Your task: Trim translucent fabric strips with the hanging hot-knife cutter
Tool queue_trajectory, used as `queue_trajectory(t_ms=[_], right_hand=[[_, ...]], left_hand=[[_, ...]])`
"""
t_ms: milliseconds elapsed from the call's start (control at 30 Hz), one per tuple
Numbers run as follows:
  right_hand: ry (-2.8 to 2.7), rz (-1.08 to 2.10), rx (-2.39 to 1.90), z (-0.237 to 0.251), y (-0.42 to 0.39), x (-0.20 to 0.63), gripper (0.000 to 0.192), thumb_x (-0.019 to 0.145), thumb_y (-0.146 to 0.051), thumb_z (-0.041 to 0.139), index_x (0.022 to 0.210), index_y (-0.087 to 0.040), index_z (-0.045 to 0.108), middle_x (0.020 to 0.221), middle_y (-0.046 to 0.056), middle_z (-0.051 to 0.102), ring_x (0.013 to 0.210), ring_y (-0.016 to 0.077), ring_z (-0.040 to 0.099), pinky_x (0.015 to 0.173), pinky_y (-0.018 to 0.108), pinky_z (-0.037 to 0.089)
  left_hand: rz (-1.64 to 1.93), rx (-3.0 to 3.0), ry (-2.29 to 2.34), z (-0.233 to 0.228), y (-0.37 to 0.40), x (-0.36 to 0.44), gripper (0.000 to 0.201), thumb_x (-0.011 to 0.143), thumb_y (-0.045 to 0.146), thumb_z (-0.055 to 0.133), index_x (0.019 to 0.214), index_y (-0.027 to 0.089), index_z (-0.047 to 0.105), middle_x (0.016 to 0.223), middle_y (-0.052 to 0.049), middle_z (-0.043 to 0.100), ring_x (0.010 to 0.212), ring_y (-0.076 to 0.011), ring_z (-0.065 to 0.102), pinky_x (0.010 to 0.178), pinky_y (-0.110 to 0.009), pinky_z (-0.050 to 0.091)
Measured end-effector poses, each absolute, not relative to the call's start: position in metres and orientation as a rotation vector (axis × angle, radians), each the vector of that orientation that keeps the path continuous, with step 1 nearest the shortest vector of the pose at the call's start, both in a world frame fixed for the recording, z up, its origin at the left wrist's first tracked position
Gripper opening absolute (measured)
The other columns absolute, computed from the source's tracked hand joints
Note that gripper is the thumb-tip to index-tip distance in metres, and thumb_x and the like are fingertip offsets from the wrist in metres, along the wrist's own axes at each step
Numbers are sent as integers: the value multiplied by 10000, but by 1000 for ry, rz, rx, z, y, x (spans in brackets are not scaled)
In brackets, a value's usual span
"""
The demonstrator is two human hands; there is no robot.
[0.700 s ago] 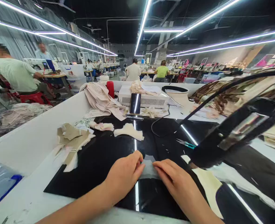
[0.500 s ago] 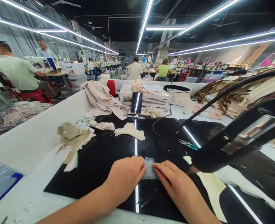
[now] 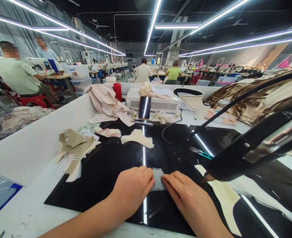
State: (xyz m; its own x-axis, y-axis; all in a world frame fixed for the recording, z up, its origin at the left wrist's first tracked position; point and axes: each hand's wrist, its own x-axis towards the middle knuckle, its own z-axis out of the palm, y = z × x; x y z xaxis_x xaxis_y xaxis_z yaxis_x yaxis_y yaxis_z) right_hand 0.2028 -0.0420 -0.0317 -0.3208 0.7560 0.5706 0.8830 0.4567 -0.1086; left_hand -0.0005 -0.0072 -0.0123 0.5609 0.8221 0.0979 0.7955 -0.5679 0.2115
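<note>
My left hand (image 3: pixel 133 190) and my right hand (image 3: pixel 189 200) rest side by side on a glossy black work mat (image 3: pixel 106 165). Between their fingertips lies a small pale grey fabric piece (image 3: pixel 158 178); both hands pinch and press its edges flat against the mat. Most of the piece is covered by my fingers. A black lamp head (image 3: pixel 257 145) on a bent arm hangs just right of my right hand.
Beige fabric cut pieces (image 3: pixel 74 148) lie at the mat's left, two more (image 3: pixel 137 138) farther back. Teal scissors (image 3: pixel 200 152) lie to the right. A white machine (image 3: pixel 153 102), a dark phone (image 3: pixel 144 107) and a red cup (image 3: pixel 117 91) stand behind. Other people sit at distant tables.
My two hands have drawn slightly closer together over the grey fabric piece, covering more of it. The view has tilted a little; nothing else on the table moved.
</note>
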Motion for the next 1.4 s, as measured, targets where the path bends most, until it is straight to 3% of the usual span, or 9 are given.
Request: queue_trajectory(t_ms=[667,1400], right_hand=[[-2151,-424,-1394,-31,-42,201,573,1149,-398,222,934,-240,730,789,-1,719,664,141,703,526,273,487],[-2170,-283,-1449,-35,-46,203,528,1147,-396,252,985,-247,732,810,8,699,712,157,700,503,283,458]], left_hand=[[242,2637,1364,-9,-8,-2,142,1064,261,573,944,228,641,915,20,692,838,-193,694,677,-304,445],[306,2674,1327,-9,-13,-3,135,1049,233,597,921,226,639,867,32,686,780,-182,683,648,-300,434]])
